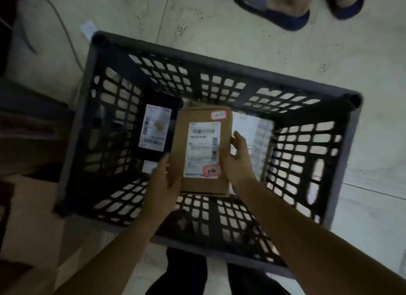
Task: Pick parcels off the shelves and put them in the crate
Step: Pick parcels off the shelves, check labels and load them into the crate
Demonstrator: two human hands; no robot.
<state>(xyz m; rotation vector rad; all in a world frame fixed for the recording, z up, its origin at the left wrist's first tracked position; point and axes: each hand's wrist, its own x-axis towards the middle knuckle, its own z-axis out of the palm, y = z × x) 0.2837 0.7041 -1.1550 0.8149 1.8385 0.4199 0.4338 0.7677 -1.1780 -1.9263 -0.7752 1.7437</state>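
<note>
Cardboard parcel (202,149), in the head view, was inside the dark crate (219,66), label up. The left hand (167,176) gripped its 9 o'clock edge and the right hand (235,158) its 3 o'clock edge, fingers curled, probably to keep it level between a black parcel (153,127) at 9 o'clock and a white parcel (252,127) at 3 o'clock

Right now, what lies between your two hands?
A brown cardboard parcel with a white label, gripped at its sides by the left hand and right hand, over the crate. The head view shows it.
</note>
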